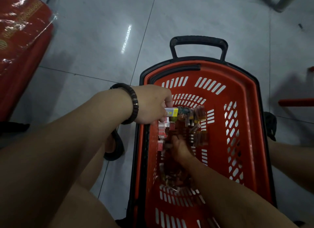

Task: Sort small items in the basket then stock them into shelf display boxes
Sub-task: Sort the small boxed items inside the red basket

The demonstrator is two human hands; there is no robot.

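A red slotted shopping basket (251, 126) with a black rim and handle stands on the floor. Its bottom holds several small packets (198, 119), red, brown and white. My left hand (151, 105), a dark bead bracelet on its wrist, is over the basket's left rim and grips a bunch of small packs; a yellow and white one (172, 112) sticks out. My right hand (181, 147) reaches down into the basket among the packets, fingers bent into the pile. Whether it holds any is hidden.
Grey floor tiles (102, 41) surround the basket. A large red pack wrapped in clear film (22, 41) lies at the left. My bare knees flank the basket. A black sandal (117, 146) is beside its left wall. Red bars (295, 103) are at the right edge.
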